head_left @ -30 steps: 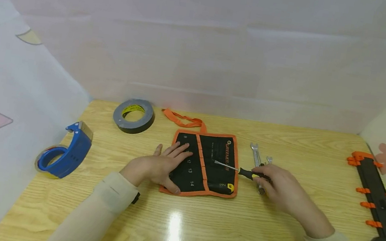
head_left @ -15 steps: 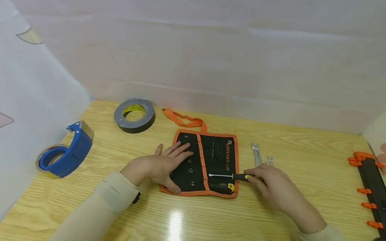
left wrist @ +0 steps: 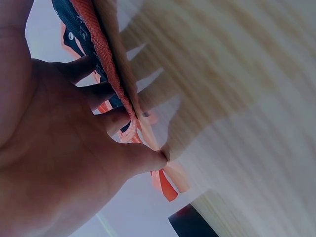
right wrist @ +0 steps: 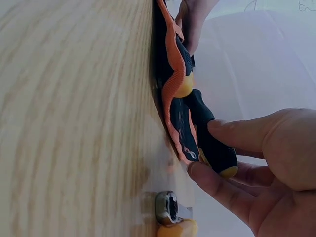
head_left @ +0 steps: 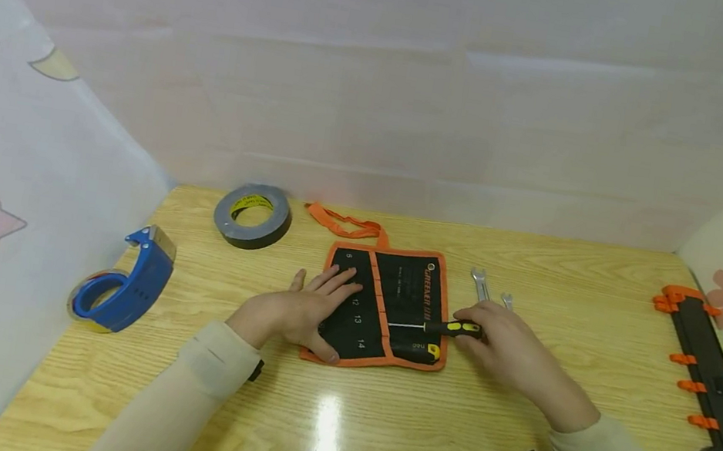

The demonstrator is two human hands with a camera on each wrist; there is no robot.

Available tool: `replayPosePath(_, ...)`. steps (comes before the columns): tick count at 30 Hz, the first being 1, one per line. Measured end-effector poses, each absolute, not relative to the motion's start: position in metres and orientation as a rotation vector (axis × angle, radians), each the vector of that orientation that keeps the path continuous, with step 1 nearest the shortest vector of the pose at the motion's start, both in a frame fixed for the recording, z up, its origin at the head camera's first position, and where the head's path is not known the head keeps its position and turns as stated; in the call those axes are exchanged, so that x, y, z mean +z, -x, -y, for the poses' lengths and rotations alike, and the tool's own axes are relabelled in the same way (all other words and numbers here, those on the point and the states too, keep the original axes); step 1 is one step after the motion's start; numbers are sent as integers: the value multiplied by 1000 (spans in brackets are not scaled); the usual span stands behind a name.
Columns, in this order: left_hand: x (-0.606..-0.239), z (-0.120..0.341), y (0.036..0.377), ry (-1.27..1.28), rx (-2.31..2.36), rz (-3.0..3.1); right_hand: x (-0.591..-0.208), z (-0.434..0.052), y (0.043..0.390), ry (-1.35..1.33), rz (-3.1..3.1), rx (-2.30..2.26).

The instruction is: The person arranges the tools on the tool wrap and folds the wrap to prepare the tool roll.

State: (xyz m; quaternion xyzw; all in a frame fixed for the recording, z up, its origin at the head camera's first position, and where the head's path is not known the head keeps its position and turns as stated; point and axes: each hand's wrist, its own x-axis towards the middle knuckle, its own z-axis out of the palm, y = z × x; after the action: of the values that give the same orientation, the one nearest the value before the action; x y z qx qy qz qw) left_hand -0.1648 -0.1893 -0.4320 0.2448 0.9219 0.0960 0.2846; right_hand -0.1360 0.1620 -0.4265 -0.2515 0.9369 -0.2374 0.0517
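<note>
Altogether two hands (head_left: 292, 313), one screwdriver (head_left: 440, 328), two wrenches (head_left: 480, 284).

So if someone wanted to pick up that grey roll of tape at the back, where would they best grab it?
Probably by its ring wall, from above. The grey tape roll lies flat on the table with its open core facing up, so a thumb could go into the hole and fingers over the outer rim. It lies apart from the tool pouch and the blue tape dispenser, so nothing crowds it.
</note>
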Motion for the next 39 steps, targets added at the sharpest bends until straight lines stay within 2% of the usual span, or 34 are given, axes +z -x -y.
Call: replayPosePath(39, -431, 190, 164, -670, 247, -2463, -440, -125, 144, 899, -2831, -742)
